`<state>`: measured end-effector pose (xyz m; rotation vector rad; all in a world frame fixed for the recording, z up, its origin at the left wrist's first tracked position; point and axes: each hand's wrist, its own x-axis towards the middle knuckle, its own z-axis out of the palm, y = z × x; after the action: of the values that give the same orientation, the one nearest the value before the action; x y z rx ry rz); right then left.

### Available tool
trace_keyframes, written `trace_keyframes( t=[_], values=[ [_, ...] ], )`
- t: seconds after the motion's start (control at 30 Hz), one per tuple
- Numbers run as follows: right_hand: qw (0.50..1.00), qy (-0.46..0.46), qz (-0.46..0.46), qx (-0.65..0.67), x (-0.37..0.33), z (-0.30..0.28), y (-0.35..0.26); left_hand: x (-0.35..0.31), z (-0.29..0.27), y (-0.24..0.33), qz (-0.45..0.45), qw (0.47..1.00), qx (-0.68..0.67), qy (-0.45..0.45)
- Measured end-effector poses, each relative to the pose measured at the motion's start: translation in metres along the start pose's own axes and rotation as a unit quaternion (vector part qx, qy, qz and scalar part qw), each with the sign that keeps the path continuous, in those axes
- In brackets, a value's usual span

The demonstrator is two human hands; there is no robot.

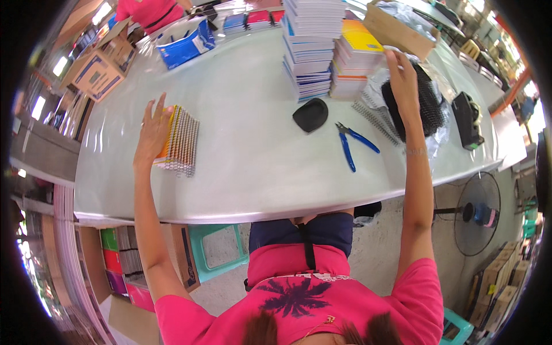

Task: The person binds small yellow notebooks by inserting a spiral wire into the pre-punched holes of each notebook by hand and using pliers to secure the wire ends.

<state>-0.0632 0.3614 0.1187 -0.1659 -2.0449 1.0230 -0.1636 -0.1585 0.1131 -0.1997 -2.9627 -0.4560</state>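
Note:
On the left of the table, my left hand (152, 131) lies with fingers spread against a stack of spiral-bound notebooks (181, 141) with yellow-orange covers. My right hand (403, 86) reaches far right. Its fingers are bent together at the near right corner of a yellow notebook (359, 35), which tops a pile of unbound-looking books (349, 72). Beside that pile rises a taller stack of books (313, 49). Blue-handled cutting pliers (352, 144) lie in front, jaws apart, near a black rounded pad (311, 115). Loose wire coils (376, 122) lie beneath my right forearm.
Black mesh-like material (428, 100) and plastic wrap sit by my right wrist, beside a black tape dispenser (467, 121). A blue box (185, 45) and a cardboard carton (98, 75) stand far left. A fan (476, 214) is below right; another person (152, 12) is across the table.

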Motion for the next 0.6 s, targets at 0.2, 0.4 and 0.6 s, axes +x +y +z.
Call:
trace_keyframes(
  t=[0.2,0.4,0.6],
  values=[
    [0.989,-0.053,0.127,-0.054,0.058,0.022,0.020,0.022,-0.014,0.000,0.189,0.974,0.091,0.088],
    [0.978,-0.140,0.148,0.055,0.071,0.007,0.030,-0.010,-0.022,0.095,0.173,0.981,-0.045,0.082],
    [0.950,0.161,0.092,0.251,0.023,0.002,-0.002,-0.033,0.015,0.161,0.293,0.923,-0.240,0.063]
  ],
)
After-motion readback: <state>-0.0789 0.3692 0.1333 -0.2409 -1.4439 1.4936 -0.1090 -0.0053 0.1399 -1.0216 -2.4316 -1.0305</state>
